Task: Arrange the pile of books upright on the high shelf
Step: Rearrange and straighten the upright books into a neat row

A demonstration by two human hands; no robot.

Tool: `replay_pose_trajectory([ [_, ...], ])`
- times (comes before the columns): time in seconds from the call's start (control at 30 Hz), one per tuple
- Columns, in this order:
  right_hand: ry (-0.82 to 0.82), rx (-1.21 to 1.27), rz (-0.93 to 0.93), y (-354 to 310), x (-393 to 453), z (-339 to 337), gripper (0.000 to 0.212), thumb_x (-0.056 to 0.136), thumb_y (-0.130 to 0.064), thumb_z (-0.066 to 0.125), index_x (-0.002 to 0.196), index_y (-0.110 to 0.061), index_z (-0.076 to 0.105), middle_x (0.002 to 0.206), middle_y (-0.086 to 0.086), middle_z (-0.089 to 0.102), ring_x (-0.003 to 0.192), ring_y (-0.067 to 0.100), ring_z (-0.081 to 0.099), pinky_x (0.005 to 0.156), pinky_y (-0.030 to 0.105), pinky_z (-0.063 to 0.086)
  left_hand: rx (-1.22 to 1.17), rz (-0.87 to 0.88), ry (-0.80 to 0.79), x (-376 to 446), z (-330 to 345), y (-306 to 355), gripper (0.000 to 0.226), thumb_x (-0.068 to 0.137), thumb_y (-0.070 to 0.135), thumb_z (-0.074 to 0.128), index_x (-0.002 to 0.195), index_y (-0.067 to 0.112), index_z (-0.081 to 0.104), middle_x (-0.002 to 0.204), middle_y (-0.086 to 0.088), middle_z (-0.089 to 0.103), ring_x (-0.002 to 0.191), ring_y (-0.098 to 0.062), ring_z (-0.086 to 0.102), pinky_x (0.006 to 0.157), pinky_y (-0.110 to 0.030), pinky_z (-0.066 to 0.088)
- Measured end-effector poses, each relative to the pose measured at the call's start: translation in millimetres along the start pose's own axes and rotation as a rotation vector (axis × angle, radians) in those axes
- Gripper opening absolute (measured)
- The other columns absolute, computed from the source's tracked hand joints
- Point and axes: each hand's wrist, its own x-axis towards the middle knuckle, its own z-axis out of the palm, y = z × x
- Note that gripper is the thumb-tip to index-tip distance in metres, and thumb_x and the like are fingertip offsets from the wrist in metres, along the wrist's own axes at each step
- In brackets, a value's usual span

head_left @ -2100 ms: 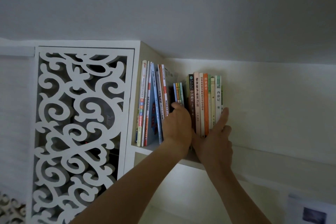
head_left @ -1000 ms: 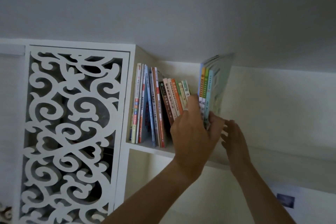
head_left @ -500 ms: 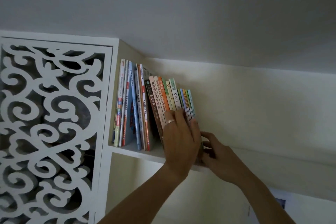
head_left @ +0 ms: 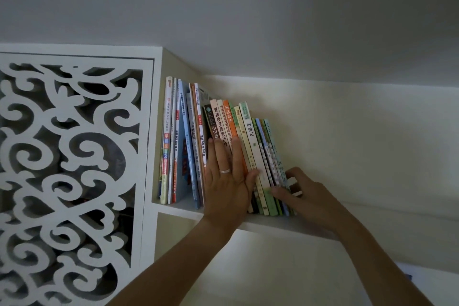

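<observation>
A row of several books stands on the high white shelf [head_left: 285, 227] and leans left towards the cabinet side. Tall thin books [head_left: 171, 139] are at the left, mid-height books [head_left: 224, 119] in the middle, and small thin books [head_left: 269, 149] at the right end. My left hand [head_left: 227, 181], wearing a ring, lies flat against the spines of the middle books. My right hand [head_left: 308, 196] grips the lower right end of the small thin books, with its fingers on the outer cover and its thumb across the spines.
A white cabinet with a carved scroll-pattern panel [head_left: 69, 169] closes off the shelf on the left. The ceiling [head_left: 248, 20] hangs close above the books. The shelf runs on bare to the right along the cream wall [head_left: 360, 144].
The small thin books, lifted in my left hand a second ago, now stand at the right end of the row. My left hand has flattened on the spines, and my right hand has closed on the end books.
</observation>
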Motion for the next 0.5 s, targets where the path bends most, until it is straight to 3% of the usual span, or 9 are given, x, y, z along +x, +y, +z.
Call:
replay_pose_trajectory([
  [0.1, 0.106, 0.077, 0.055, 8.4, 2.3, 3.0, 0.074, 0.070, -0.082, 0.060, 0.125, -0.033, 0.054, 0.110, -0.007, 0.067, 0.092, 0.007, 0.067, 0.069, 0.024, 0.051, 0.017, 0.004, -0.002, 0.5, -3.9, 1.1, 0.071, 0.109, 0.057, 0.023, 0.160, 0.008, 0.026, 0.163, -0.026, 0.022, 0.153, -0.042, 0.023, 0.121, -0.055, 0.032],
  [0.2, 0.019, 0.074, 0.057, 17.3, 7.2, 4.1, 0.078, 0.070, -0.091, 0.056, 0.127, -0.038, 0.051, 0.118, -0.008, 0.065, 0.100, 0.009, 0.068, 0.084, 0.035, 0.059, 0.060, 0.037, 0.042, 4.7, -7.8, -13.6, 0.072, 0.106, 0.061, 0.033, 0.157, 0.011, 0.039, 0.160, -0.024, 0.034, 0.152, -0.041, 0.028, 0.123, -0.056, 0.030],
  [0.27, -0.028, 0.069, 0.036, 19.4, 8.1, 2.8, 0.082, 0.067, -0.095, 0.055, 0.128, -0.041, 0.049, 0.121, -0.009, 0.063, 0.103, 0.010, 0.068, 0.090, 0.040, 0.060, 0.081, 0.069, 0.068, 10.3, -8.5, -27.7, 0.077, 0.101, 0.064, 0.039, 0.158, 0.013, 0.040, 0.164, -0.024, 0.032, 0.156, -0.040, 0.023, 0.126, -0.057, 0.021],
  [0.37, -0.069, 0.032, 0.025, 15.9, 8.1, 1.7, 0.086, 0.064, -0.093, 0.060, 0.129, -0.038, 0.047, 0.123, -0.011, 0.061, 0.104, 0.007, 0.067, 0.088, 0.035, 0.060, 0.044, 0.100, 0.035, 16.3, -8.1, -33.2, 0.081, 0.100, 0.063, 0.041, 0.162, 0.011, 0.031, 0.170, -0.025, 0.015, 0.160, -0.040, 0.008, 0.130, -0.055, 0.011],
  [0.5, -0.034, -0.178, -0.029, 4.8, 9.1, 11.2, 0.086, 0.063, -0.086, 0.070, 0.127, -0.035, 0.046, 0.123, -0.016, 0.058, 0.105, 0.003, 0.062, 0.083, 0.026, 0.057, -0.050, 0.062, 0.034, 13.2, -8.2, -32.7, 0.080, 0.100, 0.061, 0.047, 0.162, 0.013, 0.030, 0.171, -0.021, 0.014, 0.161, -0.036, 0.007, 0.130, -0.052, 0.012],
])
